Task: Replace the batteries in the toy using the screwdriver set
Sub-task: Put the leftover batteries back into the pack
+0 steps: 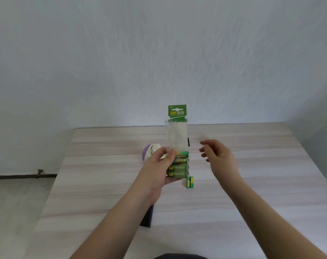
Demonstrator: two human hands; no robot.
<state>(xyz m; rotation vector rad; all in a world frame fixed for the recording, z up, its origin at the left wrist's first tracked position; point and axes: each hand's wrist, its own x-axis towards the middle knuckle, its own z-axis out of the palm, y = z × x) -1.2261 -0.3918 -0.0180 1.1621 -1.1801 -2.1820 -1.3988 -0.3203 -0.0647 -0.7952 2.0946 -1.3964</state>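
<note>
Left hand [160, 168]: raised above the tabletop [252, 184], grasping a battery pack [177, 146] held upright, thumb across the front of the clear wrapper, fingers behind. Green header card at the top of the pack; upper part of the wrapper empty and transparent; green-and-yellow batteries stacked crosswise in the lower part, level with the thumb and below it.

Right hand [217, 157]: released, holding nothing, fingers loosely curved and spread, hovering just right of the pack, apart from it. Slightly blurred.

Two loose batteries [190, 182]: lying side by side on the tabletop, just below the lower right corner of the pack, between the two hands and nearer the left. Touching each other or nearly so; cannot tell which.

Toy [149, 152]: purple and white, rounded, resting on the tabletop directly behind the left hand, partly hidden by the knuckles. Orientation not determinable.

Dark flat case [146, 217]: on the tabletop beneath the left forearm, only one corner showing; contents not visible.

Pale wall behind the far edge of the tabletop.
</note>
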